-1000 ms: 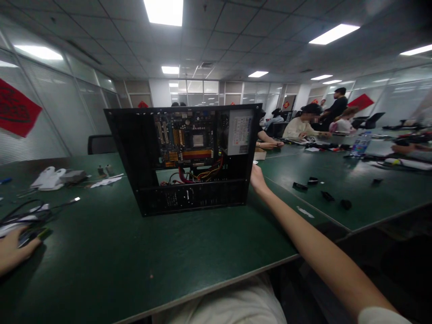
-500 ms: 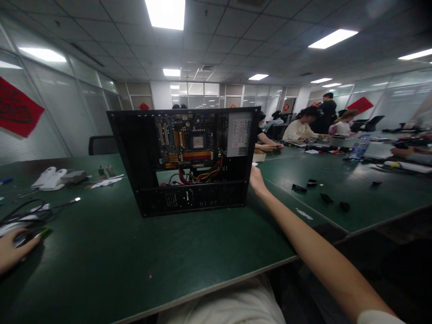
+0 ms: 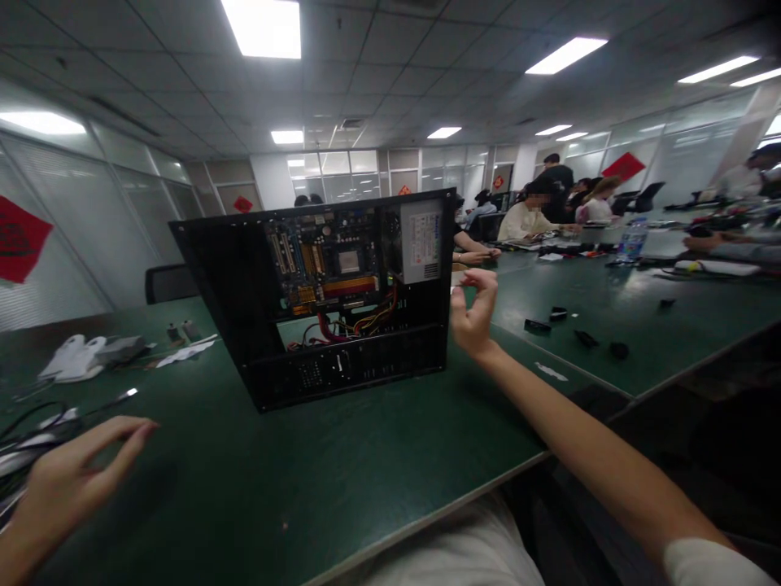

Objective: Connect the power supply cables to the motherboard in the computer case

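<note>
A black computer case (image 3: 342, 362) stands on the green table with its side off. Inside it I see a motherboard (image 3: 298, 260), a power supply (image 3: 422, 244) at the upper right and loose coloured wires (image 3: 378, 317). My right hand (image 3: 476, 313) is beside the case's right edge, fingers loosely curled with the thumb apart and nothing visible in them. At the left, my left hand (image 3: 73, 480) is over the table, thumb and forefinger stretched toward the case. No object shows between them. It is nearest the dark cables (image 3: 30, 423), apart from the case.
White objects (image 3: 73, 358), a grey block (image 3: 122, 350) and paper (image 3: 186, 352) lie at the left. Several small black parts (image 3: 586, 338) and a white scrap (image 3: 551, 372) are on the right. Farther off are a water bottle (image 3: 633, 240) and seated people (image 3: 528, 220).
My left hand has moved right, away from a dark object with a green end that it was on. My right hand has come off the case's edge. The view has turned slightly right.
</note>
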Motion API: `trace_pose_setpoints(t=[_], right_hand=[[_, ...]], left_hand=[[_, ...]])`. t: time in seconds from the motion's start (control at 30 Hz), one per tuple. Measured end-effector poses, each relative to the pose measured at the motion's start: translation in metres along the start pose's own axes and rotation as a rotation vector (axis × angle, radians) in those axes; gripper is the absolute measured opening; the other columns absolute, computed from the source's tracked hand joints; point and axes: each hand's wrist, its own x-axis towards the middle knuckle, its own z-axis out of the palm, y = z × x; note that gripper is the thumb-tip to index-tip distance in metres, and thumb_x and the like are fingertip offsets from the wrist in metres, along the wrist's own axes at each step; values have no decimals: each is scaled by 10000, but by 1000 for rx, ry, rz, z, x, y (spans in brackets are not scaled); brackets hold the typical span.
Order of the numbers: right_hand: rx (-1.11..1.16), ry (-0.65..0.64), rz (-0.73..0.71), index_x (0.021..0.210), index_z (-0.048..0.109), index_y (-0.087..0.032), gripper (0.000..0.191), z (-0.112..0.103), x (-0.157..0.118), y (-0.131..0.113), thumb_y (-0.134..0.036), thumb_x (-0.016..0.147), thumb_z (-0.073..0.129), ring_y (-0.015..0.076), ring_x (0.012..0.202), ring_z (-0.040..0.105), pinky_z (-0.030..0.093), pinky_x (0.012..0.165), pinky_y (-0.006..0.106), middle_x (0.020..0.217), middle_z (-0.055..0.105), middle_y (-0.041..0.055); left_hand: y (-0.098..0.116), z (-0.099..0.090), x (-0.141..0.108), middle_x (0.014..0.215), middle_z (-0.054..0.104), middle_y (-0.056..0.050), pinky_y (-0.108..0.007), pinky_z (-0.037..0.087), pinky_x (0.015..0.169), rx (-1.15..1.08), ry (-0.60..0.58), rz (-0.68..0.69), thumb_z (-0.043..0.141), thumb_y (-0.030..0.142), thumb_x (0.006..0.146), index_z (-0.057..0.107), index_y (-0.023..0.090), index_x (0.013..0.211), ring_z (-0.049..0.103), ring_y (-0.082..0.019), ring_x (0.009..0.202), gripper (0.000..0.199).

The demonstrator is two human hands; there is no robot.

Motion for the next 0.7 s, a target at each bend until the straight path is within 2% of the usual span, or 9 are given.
trace_pose_setpoints(t=[0.03, 0.07, 0.17, 0.23, 0.3, 0.37, 0.47, 0.57, 0.7], right_hand=[[22, -75, -175, 1248, 595, -247, 254, -1, 3, -13, -290, 997, 593, 270, 1051, 648, 534, 951, 455, 1121, 649, 93], [54, -193, -332, 1246, 610, -249, 252, 0, 6, -27, -227, 994, 602, 268, 1057, 653, 538, 945, 445, 1118, 666, 95], [129, -676, -631, 1106, 667, -193, 125, 21, 9, -64, -167, 1043, 563, 245, 935, 652, 546, 838, 385, 1025, 713, 104], [83, -933, -582, 1033, 704, -151, 197, 51, 9, -80, -228, 1097, 534, 252, 938, 664, 547, 860, 391, 1009, 734, 129], [55, -1129, -400, 1129, 727, -110, 234, 87, 10, -88, -280, 1108, 567, 270, 1063, 691, 548, 948, 396, 1126, 749, 166], [29, -1260, -174, 1300, 702, -91, 336, 122, 11, -93, -341, 1080, 660, 300, 1273, 671, 536, 1044, 390, 1353, 719, 202], [-61, -1543, 8, 1395, 689, -98, 483, 158, 14, -104, -446, 1061, 694, 333, 1304, 707, 564, 1023, 373, 1429, 721, 216], [-232, -1688, 94, 1395, 709, -56, 601, 172, 15, -120, -540, 1038, 702, 400, 1286, 730, 590, 1010, 430, 1394, 727, 276], [-264, -1753, 49, 1301, 781, -89, 533, 178, 16, -134, -538, 1017, 730, 403, 1313, 720, 587, 1038, 448, 1379, 740, 263]], left_hand=[[24, 7, 5, 973, 797, 310, -349, 681, 755, -85, 81, 15, 662, 430, 920, 764, 630, 1032, 782, -189, 788, 252], [48, 13, 12, 1006, 812, 260, -355, 684, 803, -141, 92, 71, 648, 410, 930, 767, 588, 1053, 785, -194, 826, 247], [114, 25, 53, 1014, 838, 52, -343, 666, 862, -149, -55, 325, 573, 355, 984, 812, 390, 1048, 796, -218, 897, 250], [146, 30, 96, 1040, 835, -63, -355, 648, 871, -49, -208, 445, 526, 392, 1012, 832, 266, 1046, 798, -246, 928, 332], [164, 40, 145, 1051, 823, -125, -379, 628, 873, 10, -284, 429, 462, 431, 1031, 826, 193, 1075, 784, -270, 934, 437], [168, 57, 190, 1093, 825, -151, -400, 611, 929, 44, -368, 348, 461, 439, 1018, 818, 164, 1109, 779, -290, 977, 460], [159, 85, 237, 1295, 798, -177, -383, 573, 1042, 129, -576, 106, 585, 368, 934, 784, 153, 1256, 751, -324, 1205, 435], [148, 109, 259, 1451, 737, -174, -355, 556, 1077, 144, -730, -67, 721, 302, 796, 734, 182, 1368, 698, -334, 1341, 585], [144, 125, 265, 1397, 773, -147, -327, 562, 1054, 113, -737, -16, 714, 228, 718, 788, 205, 1226, 707, -320, 1333, 514]])
